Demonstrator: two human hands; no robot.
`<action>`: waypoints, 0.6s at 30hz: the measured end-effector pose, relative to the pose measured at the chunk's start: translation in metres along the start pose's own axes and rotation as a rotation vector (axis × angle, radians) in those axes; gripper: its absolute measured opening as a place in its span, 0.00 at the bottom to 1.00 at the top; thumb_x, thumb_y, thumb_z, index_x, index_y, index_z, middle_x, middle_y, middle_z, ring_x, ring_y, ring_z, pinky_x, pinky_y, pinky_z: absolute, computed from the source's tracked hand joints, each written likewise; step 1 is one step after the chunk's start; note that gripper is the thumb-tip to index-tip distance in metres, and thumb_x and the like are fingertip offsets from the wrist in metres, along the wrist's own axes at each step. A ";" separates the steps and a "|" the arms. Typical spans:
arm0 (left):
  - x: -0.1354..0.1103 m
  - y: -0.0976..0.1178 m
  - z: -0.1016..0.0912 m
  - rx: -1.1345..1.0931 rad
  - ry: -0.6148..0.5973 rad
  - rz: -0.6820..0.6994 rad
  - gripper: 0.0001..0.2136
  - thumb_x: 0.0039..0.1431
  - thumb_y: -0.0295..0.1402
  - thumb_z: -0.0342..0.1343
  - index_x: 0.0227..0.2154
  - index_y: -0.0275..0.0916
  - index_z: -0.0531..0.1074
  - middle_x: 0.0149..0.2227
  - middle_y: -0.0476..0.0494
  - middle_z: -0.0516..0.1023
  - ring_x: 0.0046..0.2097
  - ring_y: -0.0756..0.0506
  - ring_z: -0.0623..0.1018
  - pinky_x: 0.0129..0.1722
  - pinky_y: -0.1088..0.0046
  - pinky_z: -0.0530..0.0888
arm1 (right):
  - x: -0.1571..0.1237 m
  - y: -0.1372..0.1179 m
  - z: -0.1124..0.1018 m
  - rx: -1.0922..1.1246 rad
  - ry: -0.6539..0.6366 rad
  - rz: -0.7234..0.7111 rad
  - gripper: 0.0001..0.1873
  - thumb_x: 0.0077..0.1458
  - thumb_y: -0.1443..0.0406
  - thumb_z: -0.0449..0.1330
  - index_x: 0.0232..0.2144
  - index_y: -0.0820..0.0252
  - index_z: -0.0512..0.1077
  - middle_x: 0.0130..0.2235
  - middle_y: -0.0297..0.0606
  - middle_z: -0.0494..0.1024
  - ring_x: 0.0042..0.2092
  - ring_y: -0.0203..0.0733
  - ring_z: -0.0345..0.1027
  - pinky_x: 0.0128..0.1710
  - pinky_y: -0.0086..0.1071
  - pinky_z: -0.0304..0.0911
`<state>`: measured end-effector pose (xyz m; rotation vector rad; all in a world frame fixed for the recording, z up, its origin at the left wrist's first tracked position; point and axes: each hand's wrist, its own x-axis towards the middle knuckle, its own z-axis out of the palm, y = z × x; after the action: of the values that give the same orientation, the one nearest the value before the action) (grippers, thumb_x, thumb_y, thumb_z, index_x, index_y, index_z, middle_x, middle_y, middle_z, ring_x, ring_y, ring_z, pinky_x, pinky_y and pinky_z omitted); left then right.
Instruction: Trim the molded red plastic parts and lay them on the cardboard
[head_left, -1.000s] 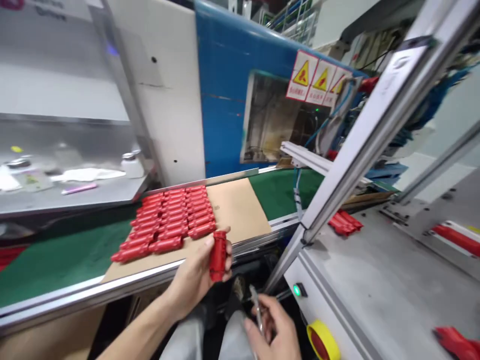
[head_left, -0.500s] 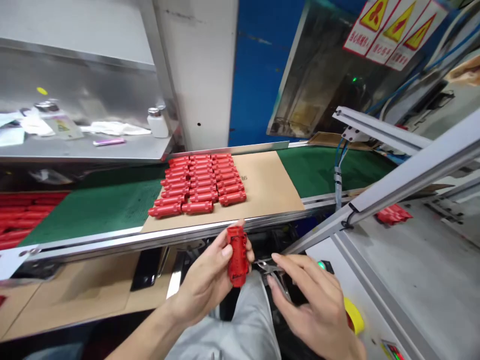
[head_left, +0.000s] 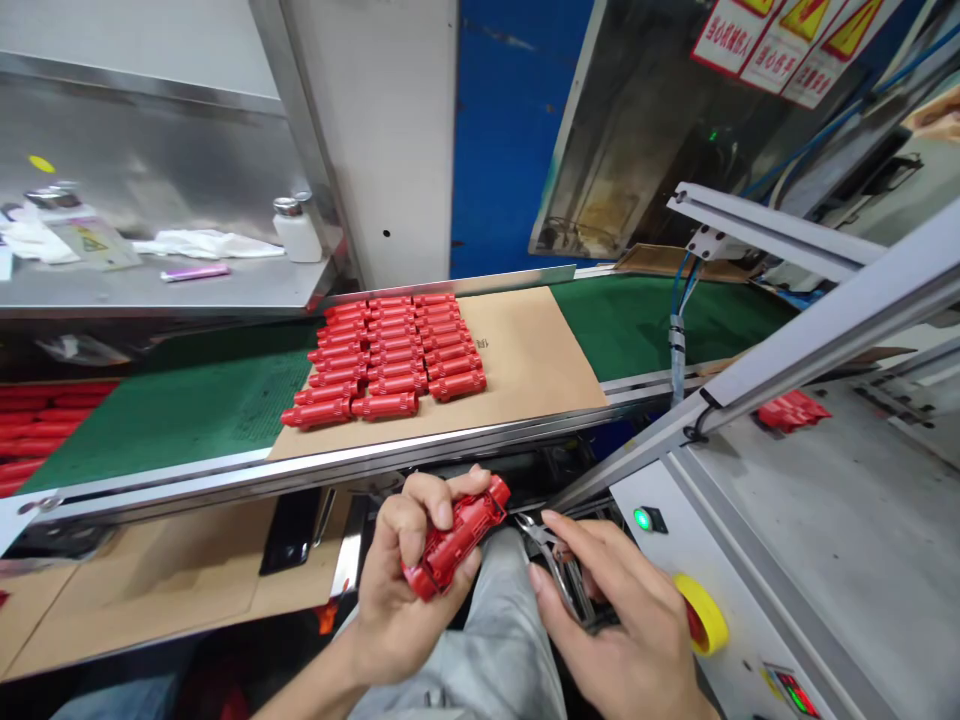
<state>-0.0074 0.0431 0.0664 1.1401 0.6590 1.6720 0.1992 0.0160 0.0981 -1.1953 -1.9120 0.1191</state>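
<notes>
My left hand [head_left: 405, 570] is closed around a red plastic housing [head_left: 461, 538], tilted with its upper end to the right. Slots and ribs show on its face. To its right, my right hand [head_left: 622, 610] grips a pair of metal nippers [head_left: 551, 562], whose jaws point up and left toward the housing without touching it. The handles are partly hidden by my fingers. Beyond my hands, several rows of like red housings [head_left: 394, 357] lie on a cardboard sheet [head_left: 525, 340] on the green conveyor belt [head_left: 217, 375].
More red parts [head_left: 45, 430] lie at the belt's left end. A steel shelf [head_left: 247, 285] holds a white pump bottle [head_left: 298, 232]. At right, a metal frame bar [head_left: 810, 340] slants above a machine panel with a green-lit button [head_left: 643, 519]. Below the belt lies a black phone [head_left: 289, 535].
My left hand has turned the housing from upright to a slant, and its fingers now wrap over it. The nippers stay in my right hand. The view has shifted slightly.
</notes>
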 end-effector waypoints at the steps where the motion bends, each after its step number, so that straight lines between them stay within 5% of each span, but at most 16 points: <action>1: -0.001 0.001 0.003 0.028 0.004 0.024 0.16 0.67 0.22 0.65 0.33 0.43 0.62 0.40 0.52 0.68 0.60 0.42 0.84 0.67 0.59 0.79 | 0.000 -0.001 0.000 0.008 -0.002 -0.007 0.22 0.65 0.71 0.66 0.60 0.57 0.78 0.42 0.42 0.84 0.38 0.40 0.82 0.37 0.30 0.81; 7: -0.012 -0.005 0.006 0.134 0.080 0.122 0.22 0.61 0.19 0.70 0.28 0.42 0.59 0.37 0.54 0.69 0.55 0.44 0.86 0.63 0.62 0.81 | 0.000 -0.006 0.005 0.028 -0.012 -0.054 0.27 0.64 0.74 0.67 0.64 0.57 0.76 0.43 0.43 0.84 0.40 0.42 0.82 0.40 0.34 0.81; 13: -0.028 -0.013 -0.010 0.198 -0.010 0.134 0.22 0.56 0.10 0.65 0.29 0.43 0.62 0.40 0.54 0.72 0.59 0.43 0.85 0.70 0.57 0.76 | 0.001 -0.010 0.004 0.034 -0.025 -0.075 0.29 0.63 0.77 0.66 0.64 0.59 0.76 0.42 0.42 0.84 0.40 0.41 0.81 0.39 0.32 0.79; 18: -0.029 -0.007 -0.006 0.236 0.006 0.237 0.24 0.52 0.06 0.65 0.30 0.43 0.61 0.41 0.57 0.74 0.56 0.46 0.86 0.65 0.64 0.81 | -0.001 -0.014 0.004 0.054 -0.038 -0.072 0.30 0.63 0.77 0.66 0.65 0.59 0.75 0.41 0.42 0.83 0.39 0.40 0.80 0.39 0.33 0.79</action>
<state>-0.0070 0.0198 0.0469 1.4273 0.7633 1.8316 0.1870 0.0086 0.1021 -1.0938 -1.9702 0.1546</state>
